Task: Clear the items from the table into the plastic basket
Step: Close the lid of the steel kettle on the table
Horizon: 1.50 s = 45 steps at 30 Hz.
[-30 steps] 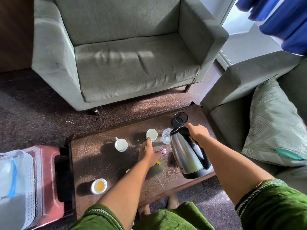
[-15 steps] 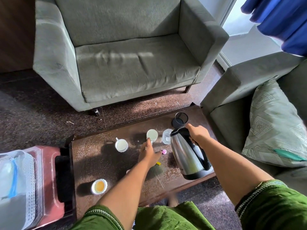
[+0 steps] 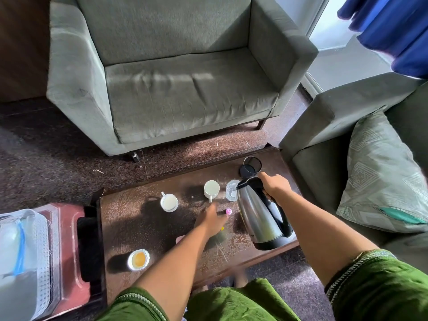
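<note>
The kettle [image 3: 259,218] was gripped by its handle in the right hand [image 3: 275,187], tilted off the table [image 3: 129,218], while the loosely spread left hand [image 3: 212,217] reached toward a cup [image 3: 211,188], the basket [image 3: 23,262] waiting far left.

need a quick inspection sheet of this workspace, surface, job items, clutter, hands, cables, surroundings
surface: dark wooden table, worn and speckled.
job's things: steel kettle; two white cups; cup of orange drink; clear glass; black mesh holder; plastic basket to the left on a red stool, something already inside.
clutter: small pink cap; a yellow bit by the left hand.
hands: right hand grips the kettle handle; left hand reaches toward the far cup, holding nothing.
cables: nothing seen.
surroundings: grey armchair, sofa with cushion, blue curtain.
</note>
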Each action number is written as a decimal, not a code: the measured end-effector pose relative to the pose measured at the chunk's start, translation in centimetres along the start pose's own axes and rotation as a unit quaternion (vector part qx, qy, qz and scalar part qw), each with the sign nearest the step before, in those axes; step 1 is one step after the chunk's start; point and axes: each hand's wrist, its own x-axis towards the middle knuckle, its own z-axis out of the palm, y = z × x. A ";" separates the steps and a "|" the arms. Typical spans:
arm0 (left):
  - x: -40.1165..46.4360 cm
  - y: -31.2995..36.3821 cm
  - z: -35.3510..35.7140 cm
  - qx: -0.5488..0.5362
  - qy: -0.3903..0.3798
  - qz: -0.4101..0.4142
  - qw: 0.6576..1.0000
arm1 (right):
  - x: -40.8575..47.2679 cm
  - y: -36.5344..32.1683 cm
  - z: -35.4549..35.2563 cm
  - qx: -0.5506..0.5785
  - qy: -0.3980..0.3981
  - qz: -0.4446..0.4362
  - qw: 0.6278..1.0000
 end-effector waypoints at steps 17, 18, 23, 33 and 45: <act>-1.4 2.3 5.6 0.109 -0.064 0.086 0.988 | 0.0 -1.3 0.7 -0.003 0.003 -0.003 1.000; -1.3 2.4 5.5 0.110 -0.064 0.085 0.988 | 0.1 -1.3 0.7 -0.004 0.003 -0.004 1.000; -1.3 2.7 5.3 0.108 -0.065 0.088 0.988 | 0.2 -1.5 0.4 -0.003 0.008 0.004 1.000; -1.5 3.1 4.9 0.114 -0.058 0.082 0.988 | -0.6 -1.9 -0.1 -0.001 0.010 0.002 1.000; -1.7 3.5 4.5 0.132 -0.055 0.096 0.985 | -0.7 -1.7 -0.4 -0.003 0.013 0.010 1.000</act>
